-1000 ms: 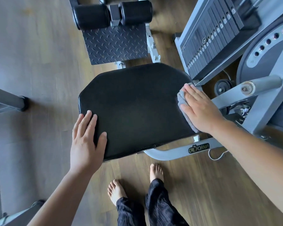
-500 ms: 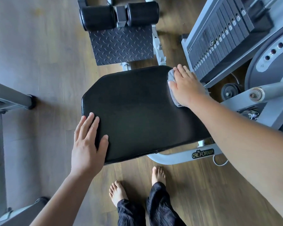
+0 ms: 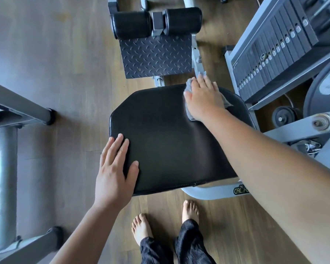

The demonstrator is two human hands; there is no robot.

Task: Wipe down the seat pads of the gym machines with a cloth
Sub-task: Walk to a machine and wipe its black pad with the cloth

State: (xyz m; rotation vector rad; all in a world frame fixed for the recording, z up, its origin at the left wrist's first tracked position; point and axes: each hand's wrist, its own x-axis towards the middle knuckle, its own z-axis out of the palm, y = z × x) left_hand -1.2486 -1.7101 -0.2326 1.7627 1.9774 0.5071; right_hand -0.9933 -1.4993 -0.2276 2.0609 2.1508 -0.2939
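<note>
A black padded seat pad (image 3: 171, 141) of a grey gym machine fills the middle of the head view. My right hand (image 3: 203, 98) lies flat with straight fingers on a grey cloth (image 3: 189, 86) at the pad's far edge, right of centre. The cloth shows around the fingertips and beside the wrist; most of it is hidden under the palm. My left hand (image 3: 114, 172) rests flat on the pad's near left corner, fingers straight and together.
Beyond the seat are a checker-plate footrest (image 3: 155, 56) and two black roller pads (image 3: 156, 21). A weight stack (image 3: 278, 46) and grey frame with a pulley (image 3: 283, 116) stand right. Another machine's grey bars (image 3: 6, 168) cross the left. My bare feet (image 3: 166, 223) stand on wood floor.
My right hand slid the cloth from the pad's right edge up and leftward to its far edge. The left hand stayed put. The camera view shifted a little.
</note>
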